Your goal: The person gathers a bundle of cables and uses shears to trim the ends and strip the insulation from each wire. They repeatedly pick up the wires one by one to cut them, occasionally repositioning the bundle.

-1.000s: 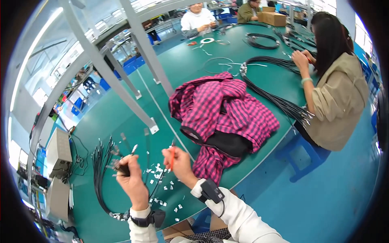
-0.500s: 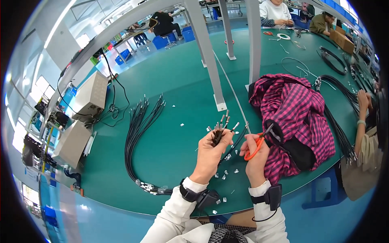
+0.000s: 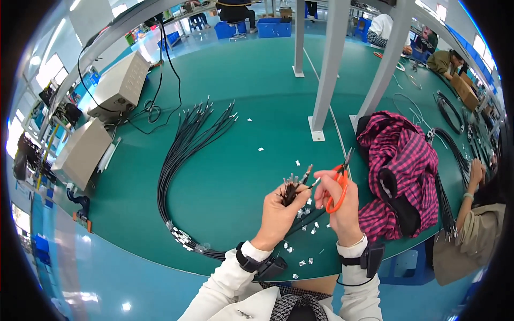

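Observation:
My left hand (image 3: 274, 219) is closed around a bundle of black cables (image 3: 290, 195), whose stripped ends stick up above the fist. My right hand (image 3: 347, 214) holds scissors (image 3: 344, 188) with orange handles, their blades pointing up and away from the bundle. The thumb and fingers of that hand are close to one white-tipped cable end (image 3: 316, 183) that leans out from the bundle; I cannot tell whether they touch it. From the left wrist the cables curve over the table as a long black bundle (image 3: 162, 184), with white labels (image 3: 182, 237) along it.
Small clear scraps (image 3: 314, 227) lie on the green table (image 3: 257, 117) around my hands. A pink checked garment (image 3: 409, 160) lies to the right, beside grey posts (image 3: 327, 69). Two beige boxes (image 3: 123, 85) stand at left. A co-worker's hand (image 3: 476, 172) is at far right.
The view has shifted, so the table's things sit differently in it. The scissors have turned from pointing right to pointing up. My left hand keeps its grip on the cables.

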The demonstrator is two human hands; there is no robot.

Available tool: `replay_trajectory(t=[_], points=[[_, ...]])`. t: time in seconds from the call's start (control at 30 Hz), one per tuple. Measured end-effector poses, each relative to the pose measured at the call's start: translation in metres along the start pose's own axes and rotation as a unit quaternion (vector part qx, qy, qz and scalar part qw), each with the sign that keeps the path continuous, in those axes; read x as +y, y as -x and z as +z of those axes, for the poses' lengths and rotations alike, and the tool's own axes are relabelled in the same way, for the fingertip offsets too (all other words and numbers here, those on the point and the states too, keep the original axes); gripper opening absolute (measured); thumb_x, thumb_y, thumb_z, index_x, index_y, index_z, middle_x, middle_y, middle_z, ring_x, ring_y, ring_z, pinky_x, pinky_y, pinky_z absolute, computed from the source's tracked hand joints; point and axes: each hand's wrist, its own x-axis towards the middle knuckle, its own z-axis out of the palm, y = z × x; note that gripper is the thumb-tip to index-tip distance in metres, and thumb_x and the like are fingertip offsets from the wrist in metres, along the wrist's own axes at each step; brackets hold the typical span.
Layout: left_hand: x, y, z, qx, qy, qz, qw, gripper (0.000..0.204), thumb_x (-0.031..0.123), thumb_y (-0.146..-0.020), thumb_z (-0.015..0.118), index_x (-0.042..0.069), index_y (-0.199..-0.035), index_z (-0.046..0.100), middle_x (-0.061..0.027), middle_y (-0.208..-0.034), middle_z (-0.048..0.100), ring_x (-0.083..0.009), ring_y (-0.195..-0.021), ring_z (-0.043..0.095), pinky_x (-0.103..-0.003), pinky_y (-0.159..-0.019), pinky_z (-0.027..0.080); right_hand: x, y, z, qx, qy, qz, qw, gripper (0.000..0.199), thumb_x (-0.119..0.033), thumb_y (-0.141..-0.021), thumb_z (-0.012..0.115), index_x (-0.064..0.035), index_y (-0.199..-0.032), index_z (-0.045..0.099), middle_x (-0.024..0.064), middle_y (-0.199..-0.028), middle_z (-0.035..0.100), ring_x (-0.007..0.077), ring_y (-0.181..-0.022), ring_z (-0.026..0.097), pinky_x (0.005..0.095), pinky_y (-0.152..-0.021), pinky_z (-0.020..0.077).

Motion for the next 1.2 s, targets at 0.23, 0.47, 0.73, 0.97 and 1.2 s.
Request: replay_trajectory(t=[0.23, 0.47, 0.73, 0.97, 1.2], points=[[-0.012, -0.001, -0.004, -0.001, -0.014, 0.001, 1.000, 0.006, 0.006, -0.087, 0.064, 0.000, -0.089, 0.065, 0.0039, -0.081, 0.060, -0.0032, -0.073, 0.051, -0.020, -0.065, 0.041, 0.006, 0.004, 0.003, -0.028, -0.051, 0.020, 0.998, 0.018, -0.012, -0.091, 0.054, 0.0048, -0.096, 0.059, 0.0082, -0.064, 0.057, 0.0128, -0.050, 0.053, 0.0218, -0.046, 0.0407], [-0.012, -0.001, -0.002, 0.013, -0.134, 0.055, 0.989, 0.006, 0.001, -0.084, 0.064, -0.001, -0.090, 0.066, 0.0027, -0.081, 0.057, -0.0035, -0.071, 0.050, -0.020, -0.062, 0.041, 0.019, 0.004, 0.001, 0.004, -0.010, -0.013, 1.000, 0.014, -0.008, -0.089, 0.055, 0.0046, -0.092, 0.058, 0.0092, -0.064, 0.058, 0.0133, -0.050, 0.053, 0.0234, -0.044, 0.0415], [-0.019, 0.000, 0.003, 0.020, -0.166, 0.110, 0.980, 0.006, -0.002, -0.083, 0.064, -0.001, -0.089, 0.066, 0.0031, -0.079, 0.054, -0.0035, -0.069, 0.050, -0.020, -0.059, 0.040, 0.023, 0.009, -0.002, 0.024, -0.047, -0.040, 0.998, 0.009, -0.006, -0.089, 0.055, 0.0024, -0.093, 0.057, 0.0092, -0.069, 0.058, 0.0129, -0.053, 0.053, 0.0235, -0.044, 0.0420], [-0.024, 0.001, 0.008, 0.030, -0.080, 0.034, 0.996, 0.007, 0.001, -0.085, 0.064, -0.001, -0.091, 0.063, 0.0031, -0.076, 0.055, -0.0029, -0.067, 0.047, -0.019, -0.057, 0.038, 0.031, 0.008, -0.003, 0.047, -0.061, -0.052, 0.996, 0.009, -0.006, -0.089, 0.054, 0.0021, -0.093, 0.057, 0.0073, -0.065, 0.055, 0.0124, -0.052, 0.052, 0.0235, -0.045, 0.0417], [-0.017, -0.004, 0.001, 0.010, -0.027, -0.016, 0.999, 0.008, 0.008, -0.089, 0.063, 0.000, -0.092, 0.062, 0.0065, -0.075, 0.054, -0.0001, -0.066, 0.043, -0.017, -0.056, 0.034, 0.025, 0.010, -0.005, 0.015, -0.036, -0.020, 0.999, 0.012, -0.008, -0.089, 0.055, 0.0023, -0.094, 0.057, 0.0081, -0.066, 0.057, 0.0121, -0.051, 0.052, 0.0222, -0.047, 0.0415]])
